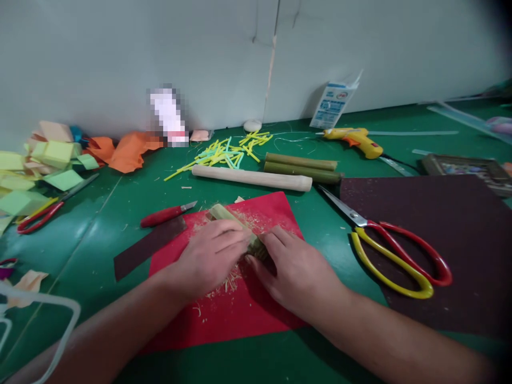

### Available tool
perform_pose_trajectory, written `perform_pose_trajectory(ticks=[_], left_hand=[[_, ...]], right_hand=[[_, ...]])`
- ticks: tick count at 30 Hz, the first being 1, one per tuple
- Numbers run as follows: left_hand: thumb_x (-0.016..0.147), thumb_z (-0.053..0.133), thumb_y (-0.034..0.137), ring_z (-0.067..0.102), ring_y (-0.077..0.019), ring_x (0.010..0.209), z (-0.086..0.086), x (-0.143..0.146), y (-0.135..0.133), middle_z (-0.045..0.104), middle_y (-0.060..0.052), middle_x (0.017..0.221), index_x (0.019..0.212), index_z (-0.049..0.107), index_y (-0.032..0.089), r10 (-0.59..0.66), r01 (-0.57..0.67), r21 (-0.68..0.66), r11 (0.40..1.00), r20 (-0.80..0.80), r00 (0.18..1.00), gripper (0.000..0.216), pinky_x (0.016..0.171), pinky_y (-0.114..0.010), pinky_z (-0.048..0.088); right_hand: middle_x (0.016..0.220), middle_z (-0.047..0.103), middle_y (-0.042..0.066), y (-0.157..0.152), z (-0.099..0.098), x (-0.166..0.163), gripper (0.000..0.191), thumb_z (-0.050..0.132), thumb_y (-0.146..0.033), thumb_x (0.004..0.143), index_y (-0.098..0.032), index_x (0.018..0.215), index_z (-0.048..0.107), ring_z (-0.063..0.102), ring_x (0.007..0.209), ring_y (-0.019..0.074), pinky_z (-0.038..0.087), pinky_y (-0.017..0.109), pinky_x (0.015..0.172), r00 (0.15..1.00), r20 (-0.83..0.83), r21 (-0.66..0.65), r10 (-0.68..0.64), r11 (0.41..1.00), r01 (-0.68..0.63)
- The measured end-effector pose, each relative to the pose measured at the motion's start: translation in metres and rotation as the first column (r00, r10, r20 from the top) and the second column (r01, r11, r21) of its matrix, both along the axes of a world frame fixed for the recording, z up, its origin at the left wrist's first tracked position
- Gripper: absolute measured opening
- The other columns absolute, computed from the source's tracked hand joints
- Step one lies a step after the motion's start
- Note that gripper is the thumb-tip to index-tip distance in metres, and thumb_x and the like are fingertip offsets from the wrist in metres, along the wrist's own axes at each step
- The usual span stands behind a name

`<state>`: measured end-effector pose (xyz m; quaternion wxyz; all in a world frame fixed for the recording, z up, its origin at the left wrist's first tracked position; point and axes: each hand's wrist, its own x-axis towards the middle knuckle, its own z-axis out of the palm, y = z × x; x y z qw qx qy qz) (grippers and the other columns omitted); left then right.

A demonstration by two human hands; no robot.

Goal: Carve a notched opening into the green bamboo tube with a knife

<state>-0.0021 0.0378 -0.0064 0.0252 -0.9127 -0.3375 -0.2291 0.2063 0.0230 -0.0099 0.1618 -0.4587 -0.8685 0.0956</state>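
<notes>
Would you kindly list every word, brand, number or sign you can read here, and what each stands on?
No text can be read.
Blue-and-white package: printing there, but too small and blurred to read.
Pixelated item: obscured, so any text on it is unreadable.

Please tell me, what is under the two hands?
Under the left hand and right hand, a bamboo piece partly shows, with pale shavings on the red sheet around. What the hands cover cannot be seen.
</notes>
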Motion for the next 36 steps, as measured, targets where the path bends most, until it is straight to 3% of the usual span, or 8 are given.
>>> perform_pose_trajectory(ticks=[4, 8, 12, 16, 20, 24, 27, 36], left_hand=[[0.088, 0.048, 0.017, 0.054, -0.0197, 0.097, 0.0024, -0.0001, 0.0007, 0.068, -0.005, 0.099, 0.100, 0.064, 0.014, 0.158, -0.160, 0.061, 0.985, 0.039, 0.987, 0.020, 0.085, -0.036, 0.045], [0.089, 0.047, 0.017, 0.054, -0.0183, 0.099, 0.0049, 0.0031, -0.0006, 0.068, -0.004, 0.103, 0.099, 0.064, 0.014, 0.021, -0.021, 0.017, 1.000, 0.029, 0.999, 0.020, 0.086, -0.033, 0.044], [0.088, 0.048, 0.018, 0.054, -0.0196, 0.096, 0.0048, 0.0057, -0.0023, 0.069, -0.003, 0.098, 0.099, 0.065, 0.017, 0.183, -0.188, 0.068, 0.980, 0.063, 0.981, 0.020, 0.084, -0.036, 0.043], [0.091, 0.042, 0.021, 0.055, -0.0183, 0.097, 0.0038, 0.0037, -0.0017, 0.068, -0.002, 0.102, 0.098, 0.065, 0.018, -0.001, 0.001, 0.004, 1.000, 0.026, 1.000, 0.024, 0.084, -0.034, 0.044], [0.088, 0.047, 0.019, 0.054, -0.0214, 0.098, 0.0032, 0.0009, -0.0005, 0.069, -0.002, 0.098, 0.099, 0.065, 0.018, 0.210, -0.213, 0.060, 0.975, 0.059, 0.976, 0.021, 0.085, -0.039, 0.043], [0.091, 0.041, 0.021, 0.052, -0.0195, 0.103, 0.0033, 0.0037, -0.0011, 0.067, -0.002, 0.106, 0.102, 0.064, 0.016, 0.003, -0.003, -0.028, 1.000, 0.017, 1.000, 0.026, 0.089, -0.035, 0.043], [0.089, 0.046, 0.018, 0.051, -0.0216, 0.104, 0.0044, 0.0023, 0.0007, 0.069, -0.003, 0.100, 0.099, 0.065, 0.017, 0.162, -0.163, 0.036, 0.986, 0.045, 0.986, 0.021, 0.089, -0.039, 0.042], [0.088, 0.048, 0.018, 0.053, -0.0221, 0.102, 0.0020, -0.0037, 0.0023, 0.069, -0.002, 0.098, 0.097, 0.065, 0.017, 0.188, -0.191, 0.072, 0.979, 0.056, 0.981, 0.019, 0.086, -0.041, 0.044]], right_hand=[[0.079, 0.056, 0.004, -0.0007, -0.0008, 0.0009, 0.026, 0.044, -0.040, 0.086, -0.017, 0.081, 0.054, 0.053, 0.069, 0.0178, 0.033, 0.030, 0.055, 1.000, 0.006, -0.004, -0.022, 1.000, 0.022], [0.080, 0.057, 0.004, -0.0036, -0.0011, 0.0013, 0.024, 0.047, -0.039, 0.085, -0.017, 0.082, 0.054, 0.054, 0.069, 0.0178, 0.034, 0.029, 0.054, 1.000, -0.004, -0.033, -0.017, 0.999, 0.017], [0.079, 0.056, 0.004, -0.0047, -0.0017, 0.0004, 0.024, 0.048, -0.040, 0.085, -0.018, 0.081, 0.054, 0.054, 0.069, 0.0176, 0.035, 0.029, 0.055, 0.999, -0.010, -0.033, -0.032, 0.999, 0.032], [0.080, 0.056, 0.003, -0.0032, -0.0017, -0.0004, 0.022, 0.049, -0.039, 0.084, -0.018, 0.082, 0.053, 0.054, 0.069, 0.0173, 0.036, 0.029, 0.056, 0.999, -0.029, -0.051, -0.026, 0.998, 0.024], [0.080, 0.056, 0.004, -0.0023, -0.0011, 0.0000, 0.024, 0.047, -0.041, 0.085, -0.018, 0.081, 0.053, 0.055, 0.071, 0.0180, 0.036, 0.030, 0.058, 0.999, -0.028, -0.065, -0.044, 0.997, 0.042], [0.080, 0.057, 0.004, -0.0024, -0.0012, 0.0002, 0.026, 0.044, -0.041, 0.086, -0.018, 0.082, 0.053, 0.055, 0.072, 0.0184, 0.036, 0.030, 0.058, 0.999, -0.021, -0.097, -0.045, 0.994, 0.042], [0.079, 0.056, 0.004, -0.0021, -0.0011, -0.0001, 0.027, 0.043, -0.043, 0.087, -0.018, 0.080, 0.052, 0.055, 0.070, 0.0183, 0.035, 0.030, 0.058, 0.998, -0.009, -0.088, -0.064, 0.994, 0.063], [0.078, 0.055, 0.004, -0.0031, 0.0004, 0.0010, 0.026, 0.042, -0.042, 0.087, -0.018, 0.079, 0.050, 0.053, 0.068, 0.0174, 0.033, 0.029, 0.056, 0.998, -0.006, -0.086, -0.063, 0.994, 0.063]])
